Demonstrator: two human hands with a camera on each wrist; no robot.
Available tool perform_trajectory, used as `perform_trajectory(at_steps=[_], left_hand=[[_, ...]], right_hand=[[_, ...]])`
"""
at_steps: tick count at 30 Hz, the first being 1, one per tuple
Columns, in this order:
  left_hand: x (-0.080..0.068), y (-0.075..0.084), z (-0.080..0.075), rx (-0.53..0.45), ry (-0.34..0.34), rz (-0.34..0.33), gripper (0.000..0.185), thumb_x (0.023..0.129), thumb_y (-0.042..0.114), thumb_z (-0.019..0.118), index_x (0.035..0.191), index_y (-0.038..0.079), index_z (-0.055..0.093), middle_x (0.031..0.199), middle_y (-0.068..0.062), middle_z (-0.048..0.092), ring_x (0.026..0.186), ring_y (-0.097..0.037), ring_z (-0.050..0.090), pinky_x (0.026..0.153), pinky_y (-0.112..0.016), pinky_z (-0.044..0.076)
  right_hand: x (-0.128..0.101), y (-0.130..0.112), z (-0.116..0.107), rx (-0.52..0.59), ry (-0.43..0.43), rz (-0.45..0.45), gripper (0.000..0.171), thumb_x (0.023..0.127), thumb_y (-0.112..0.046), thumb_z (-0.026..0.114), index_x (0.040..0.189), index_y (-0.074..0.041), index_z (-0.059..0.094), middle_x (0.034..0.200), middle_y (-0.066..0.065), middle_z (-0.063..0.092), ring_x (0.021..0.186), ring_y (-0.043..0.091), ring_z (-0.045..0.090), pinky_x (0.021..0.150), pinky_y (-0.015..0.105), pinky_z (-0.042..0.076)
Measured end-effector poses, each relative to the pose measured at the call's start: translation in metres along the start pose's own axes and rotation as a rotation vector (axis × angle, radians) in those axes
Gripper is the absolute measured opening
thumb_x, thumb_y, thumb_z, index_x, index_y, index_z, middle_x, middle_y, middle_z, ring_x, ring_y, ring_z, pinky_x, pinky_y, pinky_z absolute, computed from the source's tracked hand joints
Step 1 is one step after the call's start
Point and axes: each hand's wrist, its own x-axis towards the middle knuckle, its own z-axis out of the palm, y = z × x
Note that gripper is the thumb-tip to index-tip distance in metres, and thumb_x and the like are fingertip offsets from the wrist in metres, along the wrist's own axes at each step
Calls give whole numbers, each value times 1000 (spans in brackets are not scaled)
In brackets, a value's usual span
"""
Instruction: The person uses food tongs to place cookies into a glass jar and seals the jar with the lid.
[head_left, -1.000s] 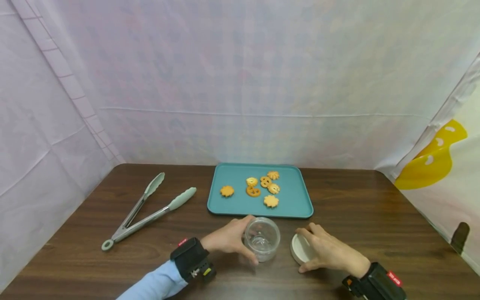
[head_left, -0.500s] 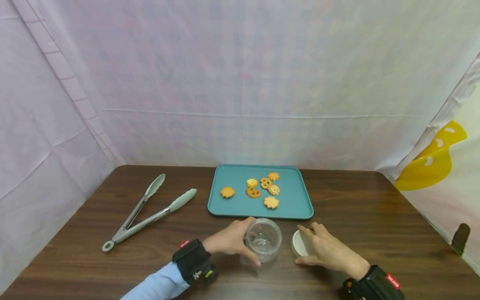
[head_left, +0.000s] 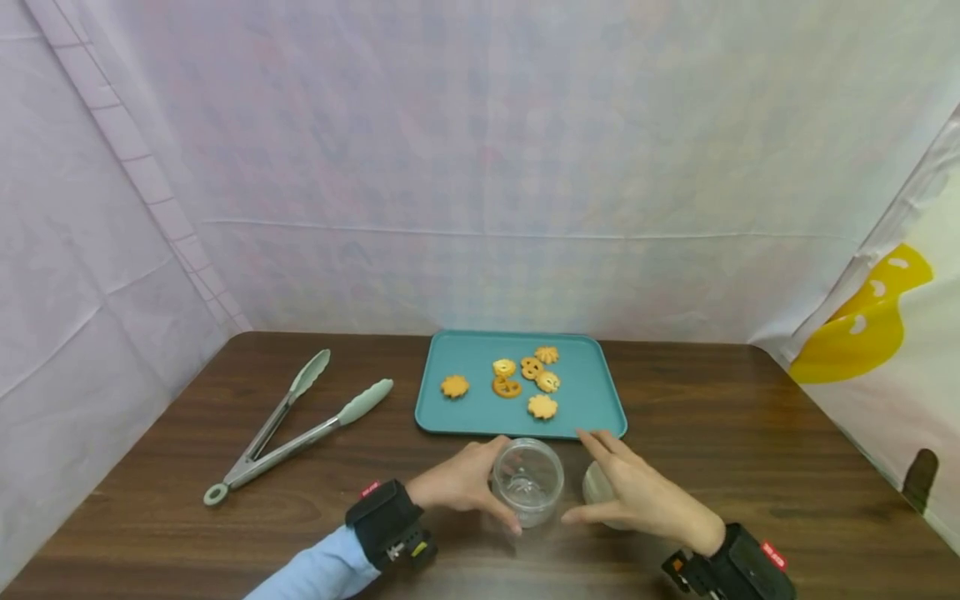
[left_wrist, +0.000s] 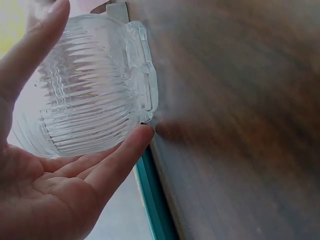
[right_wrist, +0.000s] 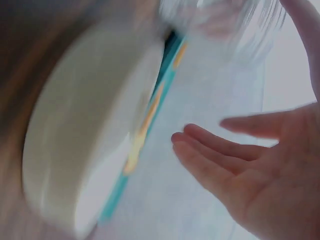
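While your left hand (head_left: 463,477) holds the clear jar (head_left: 528,487) from its left side, with the thumb and fingers set around the wall, your right hand (head_left: 641,493) is wide, its fingers extended and its thumb well apart from them. The jar stands upright on the brown table (head_left: 712,433), just to the near side of the blue-green tray (head_left: 585,367). In the left wrist view, one of your fingertips is at the jar's base. The pale round lid (head_left: 595,485) lies to the right of the jar, partly hidden by your right hand; the right wrist view shows these fingers apart from it. Seven biscuits (head_left: 506,387) lie on the tray. To the left, the tongs (head_left: 300,443) rest with their arms spread, tips toward the far side.
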Motion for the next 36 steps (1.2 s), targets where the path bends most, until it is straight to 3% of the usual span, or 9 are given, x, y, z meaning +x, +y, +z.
perform_trajectory(at_steps=[3,7,9,14,17,23,27,31,36], left_hand=[[1,-1,0,26,7,7,80,53,26,86,119,4,46,109,-9,58,97,-16,56,81,-19,41],[2,-1,0,59,-4,11,84,50,26,87,120,5,46,112,-7,56,99,-16,54,84,-21,40],[2,-1,-1,65,-17,11,85,50,25,87,121,5,45,114,-7,55,102,-17,53,85,-22,40],[2,0,-2,71,-26,7,85,50,23,87,122,6,44,116,-7,53,104,-19,52,87,-23,40],[2,0,-2,74,-16,6,85,50,24,87,122,6,44,116,-7,53,104,-18,52,87,-23,40],[-1,-1,-5,-60,-18,-17,80,54,16,85,120,0,42,115,-13,54,100,-23,56,79,-20,45],[-9,-5,-13,-139,-39,-36,74,59,10,82,119,-5,42,114,-18,53,97,-28,57,77,-21,47],[-22,-14,-28,-154,-32,-70,66,66,17,79,119,-6,45,116,-19,52,100,-30,55,81,-27,46],[-41,-29,-56,-59,101,-93,59,75,27,72,117,-7,49,114,-22,53,101,-34,54,81,-35,47]], right_hand=[[7,-9,7,67,1,-31,98,67,-56,67,135,5,30,132,31,34,109,42,47,84,51,41],[16,-13,21,51,92,-132,98,63,-56,70,131,6,35,126,22,46,103,30,54,85,43,43],[19,-14,26,86,115,-153,96,61,-54,73,129,4,38,123,16,50,109,27,50,86,43,42],[27,-16,31,223,68,-146,88,60,-50,75,127,-4,40,115,5,55,100,20,55,81,36,45],[29,-16,32,244,60,-151,87,60,-50,75,125,-5,39,112,5,57,99,20,56,80,35,45],[30,-17,33,238,70,-143,82,61,-47,76,122,-5,40,109,5,58,95,20,57,77,32,46],[29,-17,34,239,72,-124,83,60,-48,76,122,-6,39,108,5,58,94,19,57,77,32,46],[28,-18,35,236,73,-104,87,59,-50,76,123,-5,38,107,6,59,94,20,57,78,34,46],[26,-16,35,243,61,-77,90,60,-51,75,125,-3,36,107,7,58,95,21,57,79,36,46]])
